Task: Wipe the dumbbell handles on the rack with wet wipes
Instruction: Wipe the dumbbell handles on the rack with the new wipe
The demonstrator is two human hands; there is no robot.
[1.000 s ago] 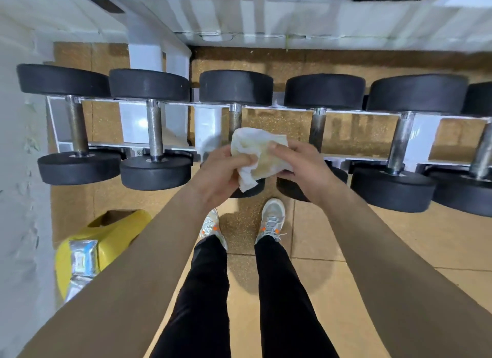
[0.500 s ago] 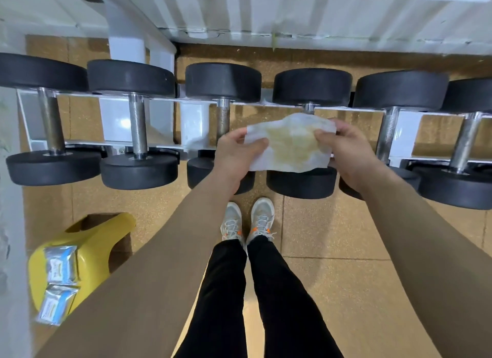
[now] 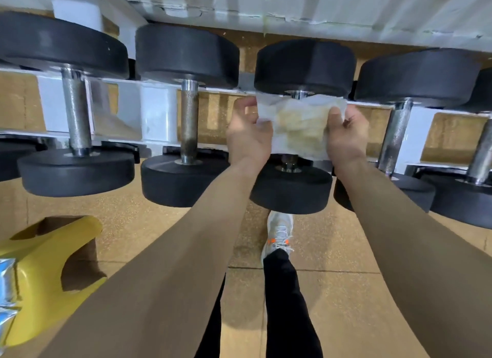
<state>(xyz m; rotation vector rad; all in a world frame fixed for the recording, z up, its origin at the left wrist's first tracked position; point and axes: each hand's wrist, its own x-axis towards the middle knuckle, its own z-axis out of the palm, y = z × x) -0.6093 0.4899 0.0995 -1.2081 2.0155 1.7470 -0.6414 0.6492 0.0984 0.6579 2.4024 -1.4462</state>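
Your left hand and right hand stretch a stained wipe over a dumbbell handle at centre frame, each grip pinching one edge.

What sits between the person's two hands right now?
In the head view, a stained wet wipe stretches from the left hand to the right hand, spread in front of a dumbbell handle, which it mostly hides.
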